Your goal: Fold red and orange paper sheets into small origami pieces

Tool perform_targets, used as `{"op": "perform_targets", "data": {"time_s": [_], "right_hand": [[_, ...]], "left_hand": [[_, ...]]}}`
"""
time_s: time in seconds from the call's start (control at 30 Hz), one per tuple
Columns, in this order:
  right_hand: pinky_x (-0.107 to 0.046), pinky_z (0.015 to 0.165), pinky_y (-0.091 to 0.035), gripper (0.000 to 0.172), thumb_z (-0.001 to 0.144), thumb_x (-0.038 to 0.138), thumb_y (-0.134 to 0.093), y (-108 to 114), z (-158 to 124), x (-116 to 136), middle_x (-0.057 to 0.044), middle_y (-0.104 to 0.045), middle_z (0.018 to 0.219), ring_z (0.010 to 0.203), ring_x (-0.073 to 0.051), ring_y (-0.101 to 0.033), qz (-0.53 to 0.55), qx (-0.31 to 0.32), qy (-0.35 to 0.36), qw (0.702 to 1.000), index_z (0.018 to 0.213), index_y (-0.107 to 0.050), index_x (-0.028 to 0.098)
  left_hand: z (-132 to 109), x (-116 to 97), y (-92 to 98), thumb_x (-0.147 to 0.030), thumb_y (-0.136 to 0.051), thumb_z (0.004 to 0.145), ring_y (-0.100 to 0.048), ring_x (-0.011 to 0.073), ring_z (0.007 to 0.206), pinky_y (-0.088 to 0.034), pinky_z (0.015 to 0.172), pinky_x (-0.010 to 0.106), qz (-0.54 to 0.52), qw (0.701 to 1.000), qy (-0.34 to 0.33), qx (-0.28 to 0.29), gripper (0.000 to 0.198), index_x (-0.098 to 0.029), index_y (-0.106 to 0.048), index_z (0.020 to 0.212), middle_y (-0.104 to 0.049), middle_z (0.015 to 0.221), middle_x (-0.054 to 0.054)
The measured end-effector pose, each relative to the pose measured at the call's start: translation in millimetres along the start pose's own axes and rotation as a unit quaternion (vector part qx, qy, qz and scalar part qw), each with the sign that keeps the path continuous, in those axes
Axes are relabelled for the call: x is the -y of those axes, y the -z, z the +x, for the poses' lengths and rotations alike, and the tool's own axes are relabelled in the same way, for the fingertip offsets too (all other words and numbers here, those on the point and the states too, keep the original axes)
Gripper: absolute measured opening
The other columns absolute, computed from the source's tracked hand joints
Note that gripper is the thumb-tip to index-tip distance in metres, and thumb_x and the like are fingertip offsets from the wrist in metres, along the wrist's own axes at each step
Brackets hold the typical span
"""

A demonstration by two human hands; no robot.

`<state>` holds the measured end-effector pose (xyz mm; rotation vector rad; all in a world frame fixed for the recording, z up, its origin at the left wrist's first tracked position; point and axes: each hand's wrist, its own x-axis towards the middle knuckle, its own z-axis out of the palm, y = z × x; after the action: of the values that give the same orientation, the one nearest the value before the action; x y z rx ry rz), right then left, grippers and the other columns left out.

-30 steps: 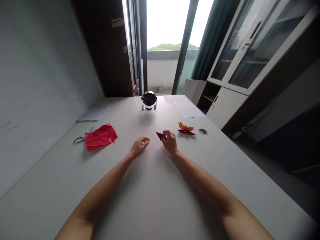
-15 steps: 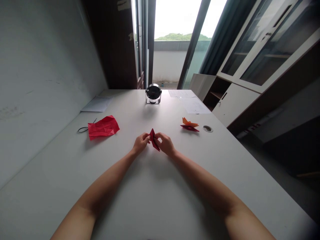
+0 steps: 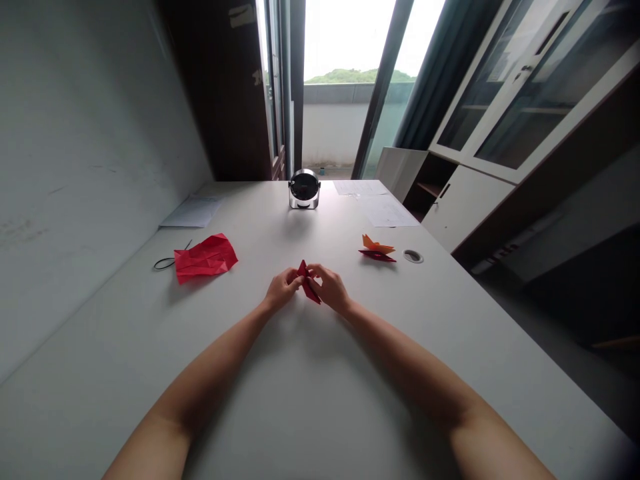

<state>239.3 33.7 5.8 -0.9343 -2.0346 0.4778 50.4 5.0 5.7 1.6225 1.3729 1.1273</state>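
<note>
Closed gap since second ago; now pinching folded red paper between left hand and right hand, fingertips clamped either side. Kept on edge at bench middle, likely steadying flaps. Set aside toward left edge: crumpled red sheet.

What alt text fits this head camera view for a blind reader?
The left hand and right hand pinch a folded red paper at a table. A creased red sheet lies left, an orange paper figure right, a round black device behind.
</note>
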Motion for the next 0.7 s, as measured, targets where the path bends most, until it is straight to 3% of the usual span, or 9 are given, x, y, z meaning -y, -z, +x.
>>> {"op": "perform_targets", "data": {"time_s": [0.13, 0.33, 0.57, 0.7], "right_hand": [[-0.030, 0.077, -0.051, 0.028, 0.093, 0.029, -0.058, 1.0, 0.4, -1.6, -0.002, -0.075, 0.095, 0.079, -0.019, -0.069, -0.009, 0.002, -0.008, 1.000, 0.121, -0.060, 0.029], [-0.029, 0.078, -0.049, 0.012, 0.095, 0.030, -0.057, 0.1, 1.2, -3.1, -0.003, -0.072, 0.090, 0.083, -0.018, -0.066, -0.014, 0.012, 0.020, 1.000, 0.102, -0.066, 0.026], [-0.028, 0.079, -0.048, 0.017, 0.097, 0.028, -0.053, -0.5, 0.6, -4.6, -0.003, -0.071, 0.096, 0.085, -0.017, -0.064, -0.005, 0.023, 0.040, 0.999, 0.106, -0.067, 0.027], [-0.028, 0.078, -0.048, 0.016, 0.097, 0.028, -0.053, -0.2, 1.7, -3.5, -0.003, -0.069, 0.093, 0.083, -0.016, -0.062, -0.008, 0.031, 0.052, 0.998, 0.095, -0.069, 0.026]], "left_hand": [[1.4, 1.3, 0.0, -0.044, -0.061, 0.087, -0.066, 0.0172, 0.072, -0.051, 0.067, 0.027, -0.001, 1.000, -0.003, 0.002, 0.029, -0.018, -0.071, 0.096, -0.071, 0.077, 0.003], [2.5, 3.7, 0.5, -0.042, -0.058, 0.088, -0.063, 0.0154, 0.070, -0.049, 0.066, 0.026, 0.005, 1.000, -0.007, 0.020, 0.029, -0.017, -0.071, 0.094, -0.070, 0.077, 0.003], [2.6, 3.1, 1.0, -0.039, -0.056, 0.088, -0.062, 0.0138, 0.068, -0.049, 0.067, 0.024, -0.006, 0.999, -0.011, 0.031, 0.026, -0.017, -0.070, 0.093, -0.071, 0.078, 0.003], [2.1, 1.1, 1.9, -0.038, -0.055, 0.087, -0.062, 0.0138, 0.067, -0.048, 0.067, 0.024, 0.001, 0.999, -0.006, 0.034, 0.025, -0.018, -0.069, 0.090, -0.070, 0.076, 0.002]]}}
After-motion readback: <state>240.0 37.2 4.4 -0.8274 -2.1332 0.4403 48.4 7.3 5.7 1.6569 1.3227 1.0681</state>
